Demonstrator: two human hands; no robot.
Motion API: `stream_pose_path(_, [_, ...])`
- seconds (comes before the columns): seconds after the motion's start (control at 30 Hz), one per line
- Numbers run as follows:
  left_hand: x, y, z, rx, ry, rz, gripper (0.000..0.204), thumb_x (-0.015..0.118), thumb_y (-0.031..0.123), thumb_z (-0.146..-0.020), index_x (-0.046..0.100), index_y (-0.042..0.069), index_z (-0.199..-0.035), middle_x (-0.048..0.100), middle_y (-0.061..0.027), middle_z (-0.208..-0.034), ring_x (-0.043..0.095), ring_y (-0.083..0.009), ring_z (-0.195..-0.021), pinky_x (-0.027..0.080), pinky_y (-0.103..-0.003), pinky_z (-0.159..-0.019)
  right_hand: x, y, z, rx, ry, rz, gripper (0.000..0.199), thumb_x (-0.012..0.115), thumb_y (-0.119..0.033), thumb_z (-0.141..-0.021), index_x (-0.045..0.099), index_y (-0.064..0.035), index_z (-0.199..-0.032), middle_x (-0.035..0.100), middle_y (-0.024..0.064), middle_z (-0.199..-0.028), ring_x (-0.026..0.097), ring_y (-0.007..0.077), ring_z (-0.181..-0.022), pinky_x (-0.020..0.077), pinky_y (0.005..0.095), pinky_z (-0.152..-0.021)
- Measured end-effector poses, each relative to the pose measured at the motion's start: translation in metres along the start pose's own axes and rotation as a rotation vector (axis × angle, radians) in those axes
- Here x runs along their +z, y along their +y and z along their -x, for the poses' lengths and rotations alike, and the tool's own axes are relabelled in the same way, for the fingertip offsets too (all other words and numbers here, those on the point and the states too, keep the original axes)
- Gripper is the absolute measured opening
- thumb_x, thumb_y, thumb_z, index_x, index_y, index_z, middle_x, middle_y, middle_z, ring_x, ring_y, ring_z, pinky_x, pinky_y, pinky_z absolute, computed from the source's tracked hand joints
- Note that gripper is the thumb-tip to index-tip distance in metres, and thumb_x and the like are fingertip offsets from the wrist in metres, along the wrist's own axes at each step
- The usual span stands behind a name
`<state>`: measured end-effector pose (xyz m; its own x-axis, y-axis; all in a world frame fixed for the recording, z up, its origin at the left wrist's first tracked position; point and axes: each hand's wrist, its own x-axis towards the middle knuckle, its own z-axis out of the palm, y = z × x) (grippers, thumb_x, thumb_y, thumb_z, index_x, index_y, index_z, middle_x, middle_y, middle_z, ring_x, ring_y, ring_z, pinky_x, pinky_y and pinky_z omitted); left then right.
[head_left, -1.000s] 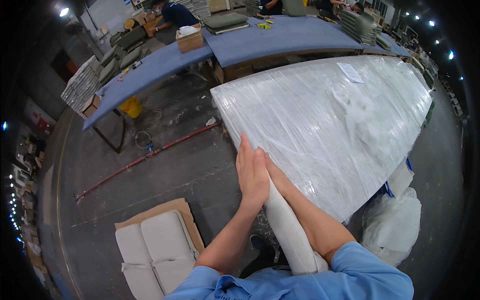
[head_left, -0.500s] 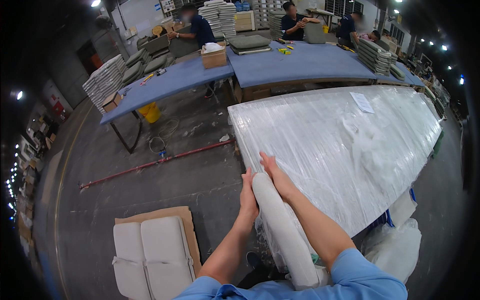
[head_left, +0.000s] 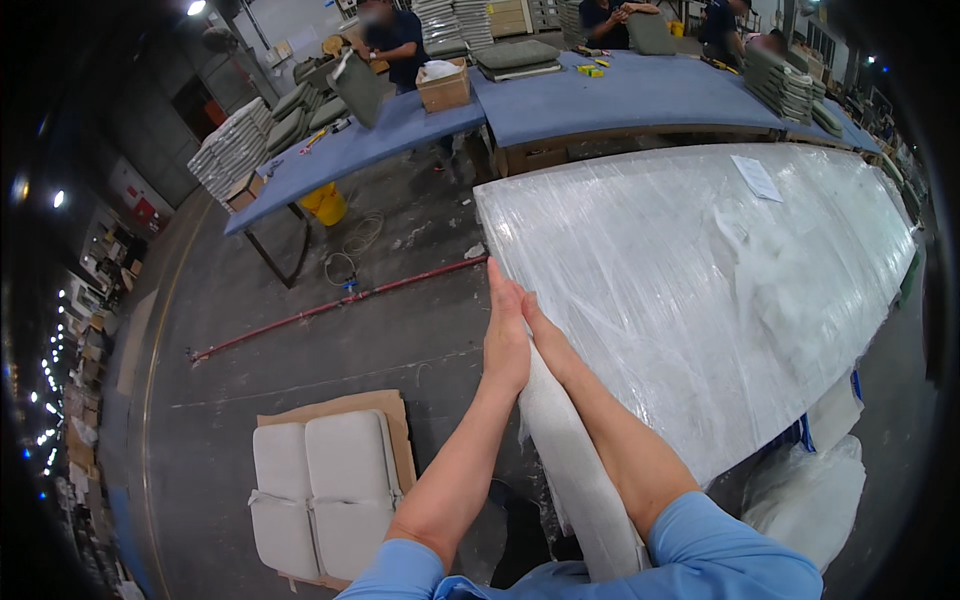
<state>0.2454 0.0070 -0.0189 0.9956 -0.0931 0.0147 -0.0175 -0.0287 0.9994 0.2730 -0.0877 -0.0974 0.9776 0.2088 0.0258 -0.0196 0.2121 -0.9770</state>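
In the head view, the left hand (head_left: 507, 342) lies flat, fingers straight, against the far end of a pale cushion (head_left: 572, 455); the right hand (head_left: 546, 328) meets it opposite, partly hidden, so its grip I cannot tell. The cushion runs between the forearms toward the blue shirt (head_left: 705, 555), beside a plastic-wrapped stack (head_left: 640, 290).

Off-white cushion (head_left: 572, 460), edge upward, slanting; far end between left hand (head_left: 507, 338) and right hand (head_left: 546, 336).

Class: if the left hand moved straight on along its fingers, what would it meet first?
From the left hand, the line seems to meet the plastic-wrapped load first, near its left edge; depth is unclear, so it might pass above.
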Motion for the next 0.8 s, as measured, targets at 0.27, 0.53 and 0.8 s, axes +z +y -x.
stream_pose_path(0.27, [-0.007, 0.0, -0.015, 0.062, -0.143, -0.377, 0.078, 0.025, 0.061, -0.115, 0.006, 0.016, -0.176, 0.016, -0.0138, -0.182, 0.02, -0.0341, -0.166, 0.018, -0.044, -0.133, -0.023, 0.055, 0.005, 0.118, -0.016, 0.026, 0.076, 0.028, -0.052, -0.117, 0.024, 0.0023, -0.17, 0.027, 0.0221, -0.176, 0.024, 0.0314, -0.164, 0.0165, 0.0386, -0.133])
stream_pose_path(0.53, [-0.028, -0.092, 0.022, -0.29, 0.078, 0.598, 0.085, 0.023, 0.075, -0.109, 0.005, 0.026, -0.176, 0.008, -0.0111, -0.183, 0.017, -0.0334, -0.166, 0.015, -0.052, -0.134, -0.007, 0.023, 0.032, 0.219, -0.026, 0.027, 0.089, 0.026, -0.076, -0.109, 0.022, -0.0155, -0.174, 0.018, 0.0256, -0.178, 0.011, 0.0348, -0.167, 0.011, 0.0479, -0.133])
stream_pose_path(0.8, [0.0, -0.08, 0.015, -0.14, -0.028, 0.562, 0.083, 0.028, 0.071, -0.111, 0.001, 0.026, -0.176, 0.005, -0.0074, -0.183, 0.009, -0.0277, -0.168, 0.017, -0.045, -0.135, 0.0, -0.026, 0.019, 0.04, -0.072, 0.059, 0.093, 0.03, -0.084, -0.103, 0.023, -0.0251, -0.175, 0.018, 0.0221, -0.179, 0.009, 0.0379, -0.167, 0.0082, 0.0543, -0.133])
